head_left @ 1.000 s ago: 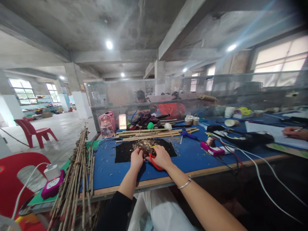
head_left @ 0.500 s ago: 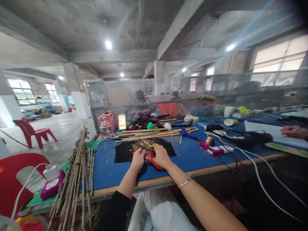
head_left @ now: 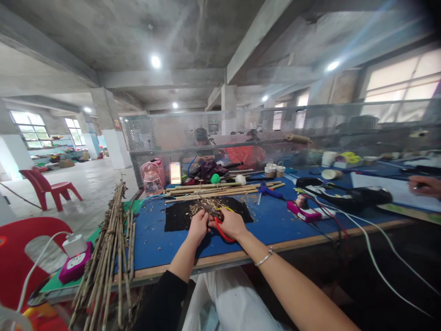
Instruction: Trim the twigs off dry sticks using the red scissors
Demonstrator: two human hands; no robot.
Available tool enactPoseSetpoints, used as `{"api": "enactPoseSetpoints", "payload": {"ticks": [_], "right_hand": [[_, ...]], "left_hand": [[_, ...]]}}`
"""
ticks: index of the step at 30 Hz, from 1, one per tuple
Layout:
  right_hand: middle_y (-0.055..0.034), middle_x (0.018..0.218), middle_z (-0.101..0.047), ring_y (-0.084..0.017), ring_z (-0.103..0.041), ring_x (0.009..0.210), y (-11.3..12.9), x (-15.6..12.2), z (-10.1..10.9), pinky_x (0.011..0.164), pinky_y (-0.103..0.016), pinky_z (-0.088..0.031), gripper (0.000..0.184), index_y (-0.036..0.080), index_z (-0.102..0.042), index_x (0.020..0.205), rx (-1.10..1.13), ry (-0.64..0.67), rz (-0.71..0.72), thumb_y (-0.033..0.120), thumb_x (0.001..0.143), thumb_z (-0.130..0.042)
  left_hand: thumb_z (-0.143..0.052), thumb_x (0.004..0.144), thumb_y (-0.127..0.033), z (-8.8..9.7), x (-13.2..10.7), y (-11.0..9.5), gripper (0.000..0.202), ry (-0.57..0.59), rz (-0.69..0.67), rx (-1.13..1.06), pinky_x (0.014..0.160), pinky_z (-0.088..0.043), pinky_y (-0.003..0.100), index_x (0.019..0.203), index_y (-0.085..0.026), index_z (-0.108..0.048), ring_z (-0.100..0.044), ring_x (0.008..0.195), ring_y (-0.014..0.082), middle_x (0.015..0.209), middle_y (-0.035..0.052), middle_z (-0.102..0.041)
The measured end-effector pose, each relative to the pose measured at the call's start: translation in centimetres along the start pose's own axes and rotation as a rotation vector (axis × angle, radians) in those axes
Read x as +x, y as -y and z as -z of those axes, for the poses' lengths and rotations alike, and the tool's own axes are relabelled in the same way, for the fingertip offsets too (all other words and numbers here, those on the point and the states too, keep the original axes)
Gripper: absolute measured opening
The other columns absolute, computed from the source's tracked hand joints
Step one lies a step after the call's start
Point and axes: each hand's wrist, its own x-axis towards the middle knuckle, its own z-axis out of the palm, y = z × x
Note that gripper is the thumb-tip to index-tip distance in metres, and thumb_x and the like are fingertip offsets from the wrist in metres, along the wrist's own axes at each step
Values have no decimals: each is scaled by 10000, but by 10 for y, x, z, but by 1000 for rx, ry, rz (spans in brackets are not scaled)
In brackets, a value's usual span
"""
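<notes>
My right hand (head_left: pixel 231 224) is wrapped around scissors (head_left: pixel 224 236) with red and yellow handles. Their dark blades point up and to the left, over a black cloth (head_left: pixel 175 218). Close beside the blades, my left hand (head_left: pixel 198 227) is closed in a pinch; whatever lies between its fingers is too small and hidden to name. Both hands nearly touch each other near the cloth's front edge. Pale chips (head_left: pixel 196 207) are scattered over the cloth just beyond my fingers.
Bamboo-like sticks (head_left: pixel 227 190) lie behind the cloth. A bundle of thin branches (head_left: pixel 106 248) leans at the left edge. To the right are a blue glue gun (head_left: pixel 270 191), a purple power strip (head_left: pixel 303 212) and cables. Another person's hand (head_left: pixel 425 186) is over paper.
The scissor blades have tilted upward and show more clearly beside my left fingers. Both hands stay in nearly the same place. The other person's hand has shifted slightly to the right.
</notes>
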Motion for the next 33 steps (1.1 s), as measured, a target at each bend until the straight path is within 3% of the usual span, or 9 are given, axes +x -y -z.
{"api": "enactPoseSetpoints", "payload": {"ticks": [12,21,26,33], "right_hand": [[-63,872,-676,-225,-628,818,4,-2,1,660,-280,-399,500,243,-592,907,-49,54,-67,679,673,-522],[-79,831,-673,-242,-632,772,5,-4,-4,642,-301,-410,526,220,-582,852,-101,29,-67,708,700,-456],[-82,895,-654,-240,-612,855,5,-5,-1,704,-301,-413,558,200,-559,923,-66,-1,7,690,658,-534],[-118,933,-615,-258,-561,921,3,-2,-2,769,-340,-388,570,158,-544,933,-81,-48,90,661,665,-549]], "left_hand": [[-527,775,-344,1,4,3,193,-56,57,-16,362,-347,138,783,-151,-520,-426,392,35,588,-36,-505],[-507,791,-253,4,3,4,135,-148,47,111,386,-393,161,837,-148,-577,-484,428,63,622,-4,-567],[-585,740,-280,4,1,1,204,-161,58,25,392,-384,161,899,-152,-589,-552,495,95,649,6,-608],[-648,673,-299,6,3,5,276,-139,11,7,379,-353,163,895,-134,-644,-471,411,72,533,-19,-572]]}}
